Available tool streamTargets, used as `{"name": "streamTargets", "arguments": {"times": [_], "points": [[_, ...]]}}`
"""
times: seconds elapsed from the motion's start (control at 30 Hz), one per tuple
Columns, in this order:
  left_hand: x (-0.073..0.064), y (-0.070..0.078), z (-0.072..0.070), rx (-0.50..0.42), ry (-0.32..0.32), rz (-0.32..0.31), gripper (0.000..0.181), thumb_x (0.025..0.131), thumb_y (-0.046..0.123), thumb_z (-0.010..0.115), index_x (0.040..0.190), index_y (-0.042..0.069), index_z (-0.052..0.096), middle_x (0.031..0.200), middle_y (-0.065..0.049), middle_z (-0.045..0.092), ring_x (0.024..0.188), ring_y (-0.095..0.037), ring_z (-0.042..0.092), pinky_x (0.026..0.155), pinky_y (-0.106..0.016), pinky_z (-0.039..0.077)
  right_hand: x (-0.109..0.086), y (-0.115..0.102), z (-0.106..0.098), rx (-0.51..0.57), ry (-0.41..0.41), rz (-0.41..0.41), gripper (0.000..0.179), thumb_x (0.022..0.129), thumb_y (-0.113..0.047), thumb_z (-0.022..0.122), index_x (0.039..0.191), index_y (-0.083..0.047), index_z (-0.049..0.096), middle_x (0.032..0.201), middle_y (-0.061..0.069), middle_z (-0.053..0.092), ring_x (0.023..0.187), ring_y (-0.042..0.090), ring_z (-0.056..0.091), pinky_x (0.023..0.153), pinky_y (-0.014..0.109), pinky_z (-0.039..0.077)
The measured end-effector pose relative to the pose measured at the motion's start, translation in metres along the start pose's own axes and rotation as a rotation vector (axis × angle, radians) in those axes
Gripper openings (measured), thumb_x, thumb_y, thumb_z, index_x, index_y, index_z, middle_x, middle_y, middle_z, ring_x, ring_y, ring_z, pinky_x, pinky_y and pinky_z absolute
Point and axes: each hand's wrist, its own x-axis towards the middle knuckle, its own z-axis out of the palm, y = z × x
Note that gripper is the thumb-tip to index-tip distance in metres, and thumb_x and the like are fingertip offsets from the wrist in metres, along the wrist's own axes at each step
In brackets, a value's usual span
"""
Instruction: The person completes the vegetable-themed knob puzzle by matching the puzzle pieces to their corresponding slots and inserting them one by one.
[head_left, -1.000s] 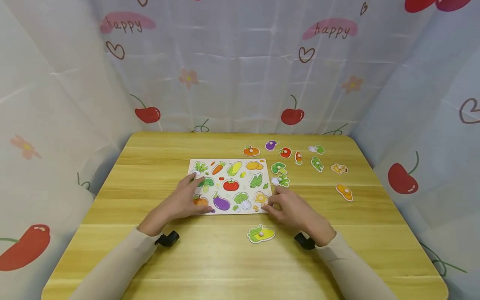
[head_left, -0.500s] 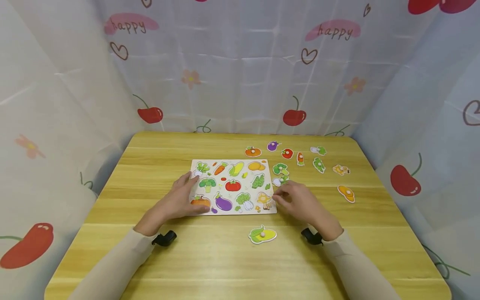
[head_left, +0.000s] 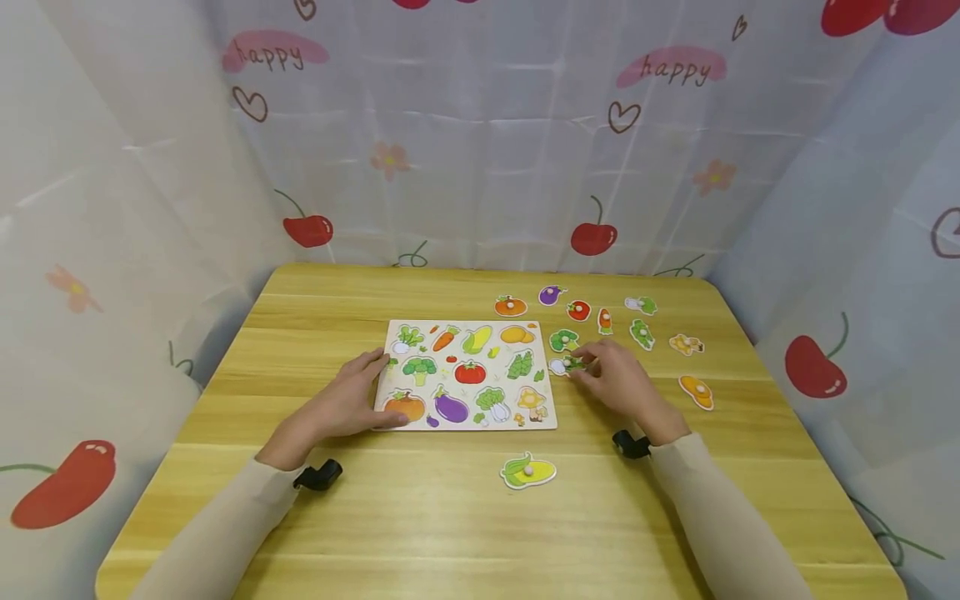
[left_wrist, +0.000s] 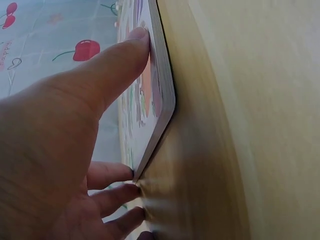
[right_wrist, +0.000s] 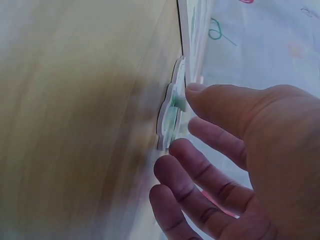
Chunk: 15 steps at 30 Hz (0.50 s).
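Observation:
A white puzzle board (head_left: 498, 373) printed with vegetables lies flat on the table. My left hand (head_left: 341, 404) rests at its left side, thumb on the near-left corner and the other fingers along the edge, as the left wrist view also shows. My right hand (head_left: 622, 385) is over a radish puzzle piece (head_left: 558, 367) just off the board's right edge. In the right wrist view, the thumb and fingers of the right hand (right_wrist: 250, 145) stand apart around the piece's small green-looking knob (right_wrist: 179, 102). A broccoli piece (head_left: 564, 339) lies right behind the radish.
Several more knobbed pieces lie right and behind: a pumpkin (head_left: 511, 307), an eggplant (head_left: 551, 295), a tomato (head_left: 578, 311), a mushroom (head_left: 686, 344) and a potato-like orange piece (head_left: 696, 392). A corn piece (head_left: 528, 472) lies in front of the board. A printed curtain (head_left: 480, 167) surrounds the table.
My right hand has left the board's near-right corner and moved away from me to the radish piece. The left hand stays at the board's left side, its thumb drawn slightly left.

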Motion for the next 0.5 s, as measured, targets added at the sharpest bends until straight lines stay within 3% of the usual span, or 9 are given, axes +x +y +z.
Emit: {"name": "streamTargets", "arguments": {"times": [0.5], "points": [[-0.0002, -0.0032, 0.0, 0.031, -0.001, 0.013, 0.125, 0.094, 0.062, 0.095, 0.178, -0.009, 0.036, 0.189, -0.03, 0.031, 0.174, -0.057, 0.032, 0.14, -0.074, 0.036, 0.0113, 0.0051, 0.0046, 0.008, 0.027, 0.045, 0.018, 0.104, -0.021, 0.091, 0.113, -0.006, 0.089, 0.105, 0.012, 0.082, 0.094, 0.026, 0.07, 0.085, 0.038, 0.058]]}}
